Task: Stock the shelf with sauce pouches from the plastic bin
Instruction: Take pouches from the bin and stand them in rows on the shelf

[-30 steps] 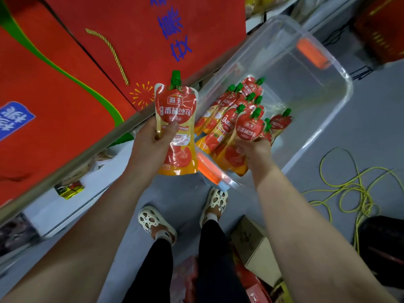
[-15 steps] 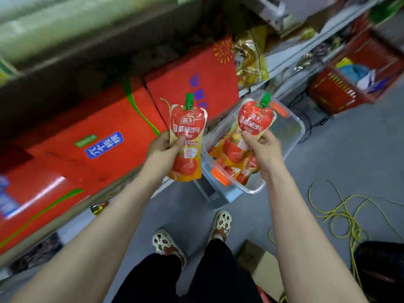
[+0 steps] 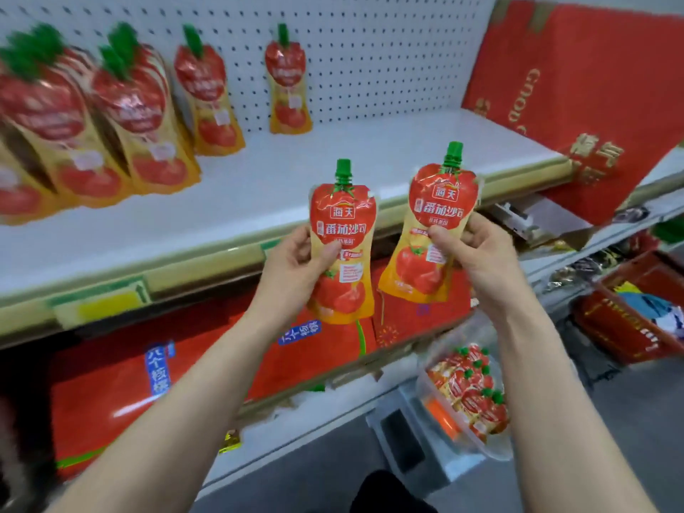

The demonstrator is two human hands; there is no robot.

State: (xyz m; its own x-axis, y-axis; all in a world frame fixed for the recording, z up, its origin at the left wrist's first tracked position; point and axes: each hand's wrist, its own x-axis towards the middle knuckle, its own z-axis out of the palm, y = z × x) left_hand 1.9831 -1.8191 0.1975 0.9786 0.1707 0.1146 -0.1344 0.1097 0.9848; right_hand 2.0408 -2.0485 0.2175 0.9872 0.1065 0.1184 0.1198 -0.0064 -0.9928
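Left end of the white shelf [image 3: 333,157]: the stocked pouches [image 3: 122,116] stand upright in rows against the perforated pegboard [image 3: 370,50]. They are blurred, glossy foil with tomato-shaped red tops, yellow bases and green screw caps. A lone pouch [image 3: 288,83] stands at the back edge, mid-shelf.

Your left hand [image 3: 292,264] grips the left pouch [image 3: 342,246]. The thumb presses across its front and the fingers curl behind. It is upright, held just in front of the shelf's front edge.

Your right hand [image 3: 477,253] grips the right pouch [image 3: 433,231] the same way, thumb on the crinkled front face. The cap tips slightly right. The two pouches sit just beside each other; you cannot tell whether they touch.

Under the shelf's front edge are flat red cartons [image 3: 111,394] with a smooth sheen.

Lower right, beside your right forearm, is the plastic bin [image 3: 492,451], clear with a rounded rim. The binned pouches [image 3: 470,394] lie heaped inside it. At the far right is a red basket [image 3: 629,327].
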